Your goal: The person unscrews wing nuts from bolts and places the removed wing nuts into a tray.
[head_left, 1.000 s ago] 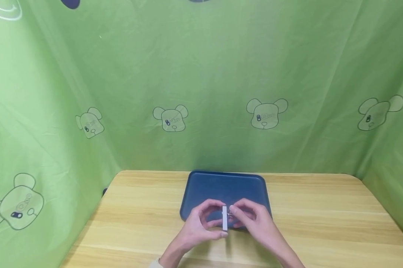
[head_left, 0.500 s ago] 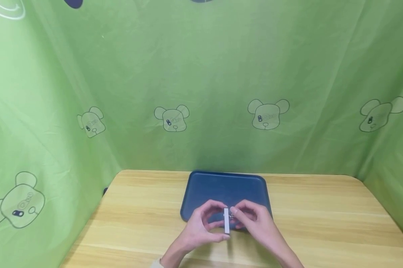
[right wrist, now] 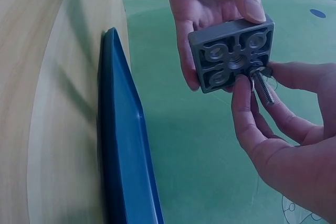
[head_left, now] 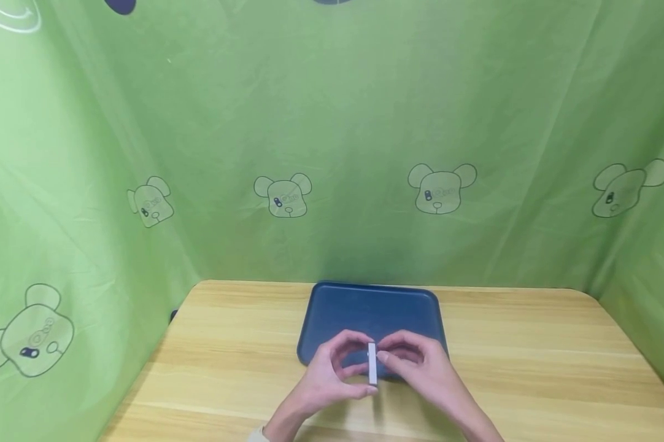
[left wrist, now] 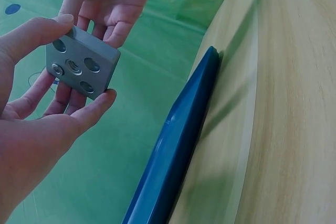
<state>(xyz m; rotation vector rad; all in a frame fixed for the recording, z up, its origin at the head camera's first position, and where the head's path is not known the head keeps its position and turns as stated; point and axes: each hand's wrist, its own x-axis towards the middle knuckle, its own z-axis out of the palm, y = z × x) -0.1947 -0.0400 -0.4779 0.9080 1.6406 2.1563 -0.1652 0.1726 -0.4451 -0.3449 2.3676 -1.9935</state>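
My left hand (head_left: pixel 328 368) holds a small square grey plate (left wrist: pixel 79 66) by its edges, upright above the front of the blue tray (head_left: pixel 373 313). Round holes go through the plate, and a bolt head (left wrist: pixel 58 69) sits in one corner hole. On the ribbed side, the threaded bolt (right wrist: pixel 266 90) sticks out from that corner. Thumb and finger of my right hand (head_left: pixel 423 362) pinch a small metal wing nut (right wrist: pixel 257 71) on the bolt, close against the plate. The fingers partly cover the wing nut.
The tray lies on a light wooden table (head_left: pixel 531 344), toward its back edge. Behind and at both sides hangs a green curtain (head_left: pixel 359 123) with printed bear heads.
My right thumb has moved down and the index finger forward, so they lie differently around the wing nut. The left hand and plate shift slightly at first, then stay in place.
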